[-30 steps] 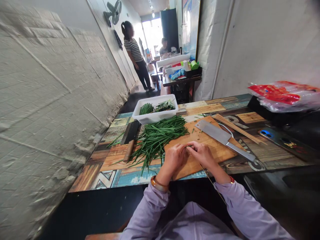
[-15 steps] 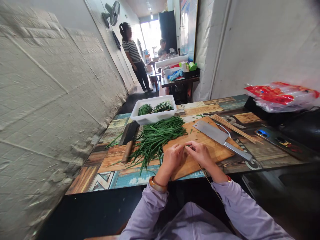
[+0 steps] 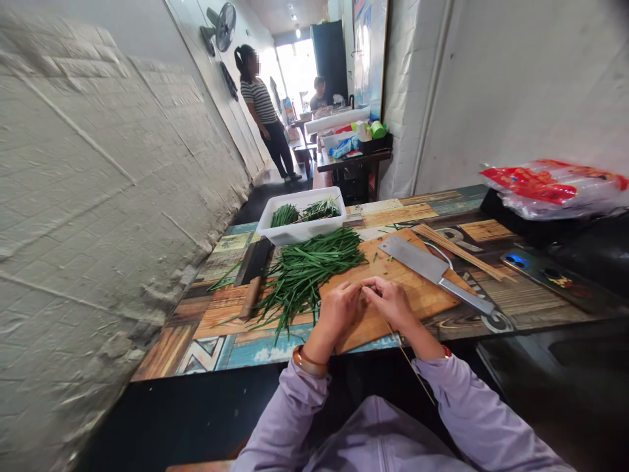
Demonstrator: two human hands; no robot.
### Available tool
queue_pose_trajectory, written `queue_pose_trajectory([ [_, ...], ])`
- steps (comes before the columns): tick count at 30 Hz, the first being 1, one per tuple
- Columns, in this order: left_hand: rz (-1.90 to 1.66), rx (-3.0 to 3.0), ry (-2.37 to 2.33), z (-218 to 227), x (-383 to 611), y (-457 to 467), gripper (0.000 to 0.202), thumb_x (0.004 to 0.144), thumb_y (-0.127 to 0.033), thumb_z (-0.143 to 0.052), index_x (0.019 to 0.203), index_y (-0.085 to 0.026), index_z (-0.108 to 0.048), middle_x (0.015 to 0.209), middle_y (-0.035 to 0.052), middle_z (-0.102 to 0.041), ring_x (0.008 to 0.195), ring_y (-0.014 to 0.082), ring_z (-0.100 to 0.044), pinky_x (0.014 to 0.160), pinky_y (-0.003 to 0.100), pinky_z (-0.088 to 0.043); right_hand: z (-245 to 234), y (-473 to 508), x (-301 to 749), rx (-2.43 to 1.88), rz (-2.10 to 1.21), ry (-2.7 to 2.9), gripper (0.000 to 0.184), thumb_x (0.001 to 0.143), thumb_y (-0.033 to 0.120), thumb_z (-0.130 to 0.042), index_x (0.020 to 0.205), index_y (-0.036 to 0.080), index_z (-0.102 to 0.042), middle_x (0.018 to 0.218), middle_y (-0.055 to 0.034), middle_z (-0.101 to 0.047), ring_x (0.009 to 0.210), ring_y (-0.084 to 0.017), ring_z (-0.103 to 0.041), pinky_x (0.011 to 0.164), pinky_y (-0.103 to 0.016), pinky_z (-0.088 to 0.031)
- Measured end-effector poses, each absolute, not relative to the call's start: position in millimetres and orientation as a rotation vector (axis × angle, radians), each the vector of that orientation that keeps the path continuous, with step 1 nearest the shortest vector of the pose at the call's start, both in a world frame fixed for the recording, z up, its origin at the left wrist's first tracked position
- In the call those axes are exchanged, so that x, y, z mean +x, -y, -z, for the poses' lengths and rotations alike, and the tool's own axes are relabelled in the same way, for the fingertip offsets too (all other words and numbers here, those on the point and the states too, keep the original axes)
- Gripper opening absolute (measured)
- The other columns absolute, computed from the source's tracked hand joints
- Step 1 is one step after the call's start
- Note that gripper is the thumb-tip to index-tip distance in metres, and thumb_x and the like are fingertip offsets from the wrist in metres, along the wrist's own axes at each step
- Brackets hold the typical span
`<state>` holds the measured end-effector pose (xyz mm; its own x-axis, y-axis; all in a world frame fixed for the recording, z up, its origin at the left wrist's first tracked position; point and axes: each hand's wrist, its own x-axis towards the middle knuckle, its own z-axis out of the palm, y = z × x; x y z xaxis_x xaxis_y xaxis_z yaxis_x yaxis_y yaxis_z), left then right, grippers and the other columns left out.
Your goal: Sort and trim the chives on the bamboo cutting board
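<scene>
Barely any change: the thin stick (image 3: 411,365) poking past the near edge of the table (image 3: 265,353) swings slightly left, so I'd guess small fingertip tweaks. Right hand (image 3: 392,305) pinches it over the cutting board (image 3: 422,299); can't tell if the left hand (image 3: 340,307) grips too.

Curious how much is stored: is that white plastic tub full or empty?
Partly filled: the white plastic tub holds two clumps of chives, with bare interior showing.

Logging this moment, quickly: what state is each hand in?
Left hand: fingers curled, but what they grip, if anything, cannot be told.
Right hand: closed, holding a thin stick.
</scene>
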<state>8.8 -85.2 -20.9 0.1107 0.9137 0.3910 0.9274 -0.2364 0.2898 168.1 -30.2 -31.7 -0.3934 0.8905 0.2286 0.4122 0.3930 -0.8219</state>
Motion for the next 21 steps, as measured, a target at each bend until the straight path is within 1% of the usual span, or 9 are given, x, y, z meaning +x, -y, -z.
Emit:
queue_pose_trajectory([
  [5, 0.827, -2.315, 1.927, 22.3, 8.3, 85.1, 0.022, 0.1, -0.023, -0.052, 0.106, -0.017, -0.072, 0.09, 0.0069, -0.072, 0.08, 0.0167, -0.068, 0.069, 0.024, -0.049, 31.8, 30.9, 168.6, -1.119, -0.871, 1.961, 0.031, 0.091, 0.038, -0.054, 0.104, 0.018, -0.073, 0.078, -0.0058, -0.075, 0.072, -0.021, -0.07, 0.067, -0.03, -0.046],
  [12, 0.876, -2.245, 1.94, 22.2, 7.7, 85.0, 0.024, 0.101, -0.026, -0.05, 0.099, -0.017, -0.072, 0.086, 0.0063, -0.069, 0.078, 0.0169, -0.066, 0.069, 0.026, -0.049, 34.0, 30.4, 168.4, -1.138, -0.867, 1.9, 0.031, 0.09, 0.04, -0.054, 0.102, 0.019, -0.073, 0.076, -0.0057, -0.075, 0.072, -0.021, -0.07, 0.066, -0.031, -0.047],
  [17, 0.986, -2.174, 1.925, 14.9, 2.3, 83.4, 0.021, 0.1, -0.026, -0.052, 0.098, -0.018, -0.072, 0.089, 0.0067, -0.067, 0.083, 0.0172, -0.064, 0.076, 0.028, -0.049, 36.8, 27.3, 167.9, -1.121, -0.926, 1.826, 0.032, 0.09, 0.042, -0.054, 0.103, 0.019, -0.072, 0.073, -0.0044, -0.074, 0.067, -0.02, -0.07, 0.064, -0.03, -0.049],
  [21, 1.07, -2.103, 1.903, 5.5, -11.6, 74.5, 0.02, 0.099, -0.023, -0.052, 0.099, -0.019, -0.071, 0.093, 0.0069, -0.068, 0.087, 0.0177, -0.062, 0.08, 0.029, -0.049, 38.7, 23.8, 166.6, -1.125, -0.967, 1.79, 0.032, 0.089, 0.044, -0.056, 0.102, 0.019, -0.072, 0.071, -0.0038, -0.073, 0.067, -0.02, -0.07, 0.062, -0.029, -0.048],
])
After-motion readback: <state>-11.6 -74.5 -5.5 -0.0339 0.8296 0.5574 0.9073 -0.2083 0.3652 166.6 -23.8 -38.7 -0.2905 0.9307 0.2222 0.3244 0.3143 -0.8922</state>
